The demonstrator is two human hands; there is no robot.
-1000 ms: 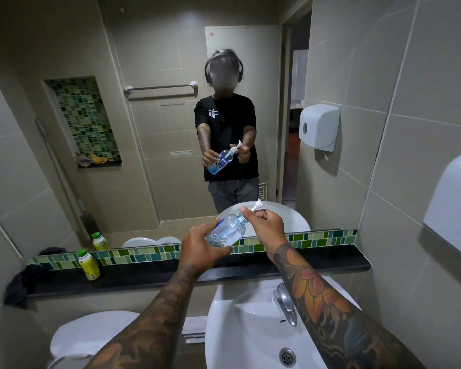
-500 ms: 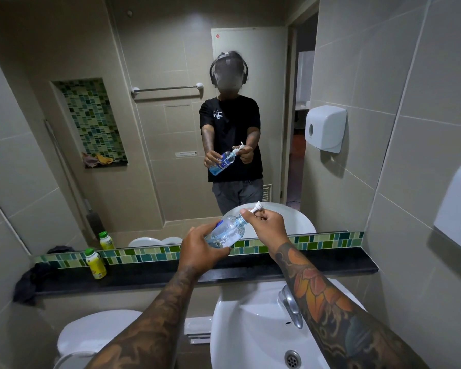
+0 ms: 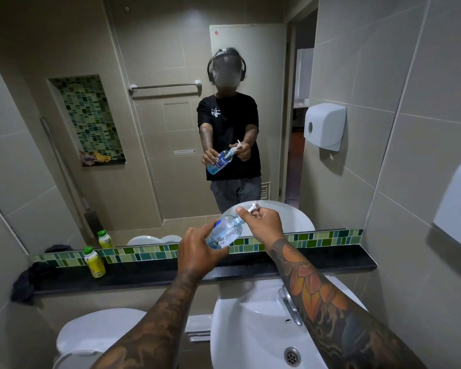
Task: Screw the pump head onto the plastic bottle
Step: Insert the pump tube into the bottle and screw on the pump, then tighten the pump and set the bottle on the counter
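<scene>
A clear plastic bottle [image 3: 225, 231] with blue liquid is tilted in the air above the black ledge, its neck pointing up and right. My left hand [image 3: 197, 250] grips its lower body. A white pump head [image 3: 252, 206] sits at the bottle's neck, and my right hand [image 3: 262, 222] has its fingers closed around the pump's collar. My right fingers hide the joint between pump and neck. The mirror ahead reflects the same hold.
A black ledge [image 3: 330, 258] runs under the mirror, with a yellow green-capped bottle [image 3: 95, 262] and a dark cloth [image 3: 27, 282] at its left. Below are a white sink [image 3: 253, 326] with a chrome tap [image 3: 289, 304], and a toilet [image 3: 96, 331]. A paper dispenser [image 3: 457, 203] hangs on the right wall.
Both hands keep their hold on the bottle and the pump head, in nearly the same place. My right fingers have shifted slightly on the pump collar.
</scene>
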